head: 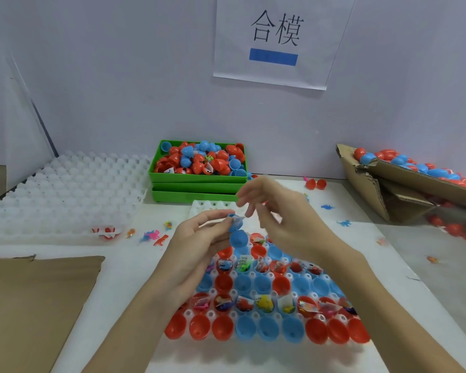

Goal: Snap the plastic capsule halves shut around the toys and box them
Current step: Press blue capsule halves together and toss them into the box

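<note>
My left hand holds a blue hinged capsule above the white holder tray. Its two halves are apart, and a small wrapped toy shows in the upper half. My right hand hovers just right of the capsule with fingers loosely spread, its fingertips close to the upper half. Below, the tray carries rows of red and blue capsule halves, several with bagged toys in them. A tilted cardboard box at the right holds several closed red and blue capsules.
A green bin of loose capsule shells stands at the back on another green bin. A stack of empty white trays sits at the left. Small loose toys lie on the table. Brown cardboard covers the near left.
</note>
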Demonstrator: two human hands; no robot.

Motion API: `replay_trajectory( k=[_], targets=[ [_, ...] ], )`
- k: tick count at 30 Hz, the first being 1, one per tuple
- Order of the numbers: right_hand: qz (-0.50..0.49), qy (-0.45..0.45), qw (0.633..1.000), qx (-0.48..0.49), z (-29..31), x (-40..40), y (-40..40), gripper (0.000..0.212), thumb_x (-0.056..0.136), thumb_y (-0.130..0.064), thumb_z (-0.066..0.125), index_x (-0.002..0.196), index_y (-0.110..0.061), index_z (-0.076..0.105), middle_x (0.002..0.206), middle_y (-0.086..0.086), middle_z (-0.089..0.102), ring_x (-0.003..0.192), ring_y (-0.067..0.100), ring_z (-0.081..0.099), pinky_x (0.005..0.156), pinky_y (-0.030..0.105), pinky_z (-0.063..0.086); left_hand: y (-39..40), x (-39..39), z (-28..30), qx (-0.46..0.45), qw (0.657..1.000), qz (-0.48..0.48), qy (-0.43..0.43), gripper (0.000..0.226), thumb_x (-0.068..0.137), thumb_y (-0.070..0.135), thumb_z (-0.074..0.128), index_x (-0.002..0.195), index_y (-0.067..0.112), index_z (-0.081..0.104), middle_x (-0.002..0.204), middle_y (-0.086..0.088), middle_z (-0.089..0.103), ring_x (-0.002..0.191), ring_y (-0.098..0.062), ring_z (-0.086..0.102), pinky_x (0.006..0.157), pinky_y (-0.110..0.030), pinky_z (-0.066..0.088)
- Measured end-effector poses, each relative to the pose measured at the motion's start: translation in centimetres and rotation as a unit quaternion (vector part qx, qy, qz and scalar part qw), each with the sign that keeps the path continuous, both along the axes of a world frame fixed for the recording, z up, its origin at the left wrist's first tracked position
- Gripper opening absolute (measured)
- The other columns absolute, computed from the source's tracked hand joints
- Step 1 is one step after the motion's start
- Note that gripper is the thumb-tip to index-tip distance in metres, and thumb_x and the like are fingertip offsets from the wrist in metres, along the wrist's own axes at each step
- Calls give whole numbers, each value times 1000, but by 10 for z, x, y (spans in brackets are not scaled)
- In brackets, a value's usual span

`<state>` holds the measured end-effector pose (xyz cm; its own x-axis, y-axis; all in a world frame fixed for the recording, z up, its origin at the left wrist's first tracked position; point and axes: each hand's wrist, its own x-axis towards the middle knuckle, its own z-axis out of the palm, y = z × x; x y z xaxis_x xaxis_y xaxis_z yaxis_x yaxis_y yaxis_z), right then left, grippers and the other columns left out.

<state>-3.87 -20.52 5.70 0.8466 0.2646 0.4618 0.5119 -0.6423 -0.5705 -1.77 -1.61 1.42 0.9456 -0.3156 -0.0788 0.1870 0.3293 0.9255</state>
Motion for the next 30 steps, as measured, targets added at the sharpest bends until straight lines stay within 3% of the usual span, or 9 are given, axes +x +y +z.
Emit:
replay_trajectory(
  k=[2,3,5,8,11,16,19,22,30],
  targets=[
    [-46,-10,998,34,-4,18,-16,31,101,5,48,118,-17,62,106,-8,70,91,8,69,74,25,58,0,2,0,-21,999,-7,27,22,98,9,65,119,6,72,111,-16,78,106,-28,76,87,-30,62],
    [-92,-2,996,7,-8,30,-25,30,102,3,50,118,-17,65,108,-8,70,89,6,67,77,26,58,0,3,0,-37,998,-10,42,24,97,7,64,120,5,72,113,-18,78,107,-28,75,88,-31,62],
    [-181,35,975,-123,-18,51,-44,29,103,-2,54,122,-16,70,120,-3,69,97,8,63,92,31,56,1,4,3,-85,994,-23,69,36,86,8,67,121,2,70,114,-21,77,105,-29,76,81,-31,64],
    [-202,72,934,-285,-39,67,-61,29,104,-9,57,127,-20,72,138,-2,64,123,19,56,108,36,42,3,4,5,-134,985,-46,95,47,78,13,69,123,-2,67,116,-26,75,101,-31,78,72,-29,63],
    [-224,45,906,-357,-56,70,-66,28,104,-18,61,128,-28,70,136,-7,65,123,17,51,104,36,30,5,4,4,-150,980,-65,114,41,85,9,65,124,-3,67,119,-27,74,101,-31,77,74,-30,63],
    [-255,37,905,-339,-63,76,-66,30,101,-13,64,129,-24,67,122,-1,71,113,19,55,102,37,33,3,5,3,-98,989,-60,95,24,103,5,54,122,1,68,116,-23,76,98,-29,78,75,-28,64],
    [-255,67,915,-305,-58,80,-66,32,96,0,66,122,-18,71,115,3,72,104,20,63,105,35,48,3,3,4,-79,993,-54,76,24,103,5,55,123,1,68,115,-22,76,102,-30,78,81,-29,64],
    [-265,79,923,-268,-54,81,-63,30,94,6,67,114,-15,74,112,5,70,96,20,65,96,34,57,4,1,6,-84,992,-52,75,25,100,6,59,123,1,69,117,-22,76,104,-31,77,83,-29,63],
    [-267,94,918,-279,-57,73,-60,30,95,0,69,122,-13,75,118,7,68,99,19,61,97,30,56,4,2,6,-78,994,-41,69,25,100,4,61,123,0,69,113,-19,77,103,-30,77,82,-29,64]
  ],
)
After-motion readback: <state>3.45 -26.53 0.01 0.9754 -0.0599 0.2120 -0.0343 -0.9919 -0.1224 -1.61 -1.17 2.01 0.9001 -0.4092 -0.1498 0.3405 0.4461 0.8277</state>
